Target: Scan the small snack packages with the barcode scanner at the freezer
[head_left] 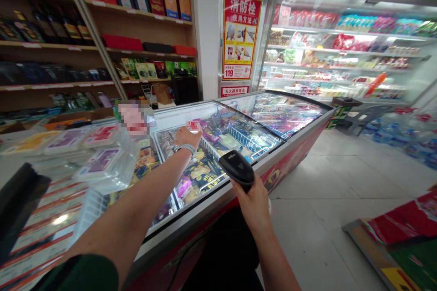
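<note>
My left hand (187, 137) reaches out over the chest freezer (201, 204), its fingers closed on a small pack with a red and white label (194, 126). Most of that pack is hidden behind the hand. A grey watch band (187, 147) circles the left wrist. My right hand (254, 200) is wrapped round the handle of a black barcode scanner (237, 168), held above the freezer's near rim with its head pointing up and left. Below both hands lie bagged frozen foods (201, 170) and wire baskets (244, 138) inside the freezer.
At left, clear plastic boxes with purple, red and yellow labels (100, 163) are stacked on the glass top. Liquor shelves (136, 13) rise behind. A lit refrigerated display (341, 50), a grey chair (363, 116), water bottles (406, 132) and a low platform (368, 245) stand at right.
</note>
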The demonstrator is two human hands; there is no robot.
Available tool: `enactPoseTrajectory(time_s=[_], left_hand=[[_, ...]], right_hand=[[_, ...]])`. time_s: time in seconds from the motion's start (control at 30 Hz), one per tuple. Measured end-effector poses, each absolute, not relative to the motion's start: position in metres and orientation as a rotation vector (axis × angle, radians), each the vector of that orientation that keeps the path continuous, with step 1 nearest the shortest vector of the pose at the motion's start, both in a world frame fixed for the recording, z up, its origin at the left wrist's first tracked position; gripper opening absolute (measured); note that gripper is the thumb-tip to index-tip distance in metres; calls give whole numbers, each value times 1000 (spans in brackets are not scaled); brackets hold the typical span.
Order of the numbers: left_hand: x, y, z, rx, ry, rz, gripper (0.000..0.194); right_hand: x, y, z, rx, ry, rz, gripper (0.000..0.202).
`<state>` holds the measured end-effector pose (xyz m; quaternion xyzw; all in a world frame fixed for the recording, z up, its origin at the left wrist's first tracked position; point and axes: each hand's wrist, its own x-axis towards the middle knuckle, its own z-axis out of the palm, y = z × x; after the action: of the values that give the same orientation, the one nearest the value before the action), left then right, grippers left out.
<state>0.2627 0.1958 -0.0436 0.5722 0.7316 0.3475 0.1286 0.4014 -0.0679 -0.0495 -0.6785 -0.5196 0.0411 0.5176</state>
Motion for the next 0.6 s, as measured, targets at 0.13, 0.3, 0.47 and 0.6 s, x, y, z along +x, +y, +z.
enactPoseTrajectory(time_s=[0.13, 0.3, 0.47, 0.6], left_hand=[[245, 175, -45, 1801, 2025, 1056, 64], [207, 130, -54, 2056, 1793, 1103, 64], [160, 77, -56, 2242, 1590, 1116, 68], [125, 47, -56, 2428, 1443, 1168, 62]], right_hand=[[400, -68, -49, -1593, -1290, 91, 25], [398, -68, -50, -1593, -1326, 116, 27], [390, -68, -52, -1570, -1386, 103, 27], [377, -67, -51, -1524, -1489, 144, 25]])
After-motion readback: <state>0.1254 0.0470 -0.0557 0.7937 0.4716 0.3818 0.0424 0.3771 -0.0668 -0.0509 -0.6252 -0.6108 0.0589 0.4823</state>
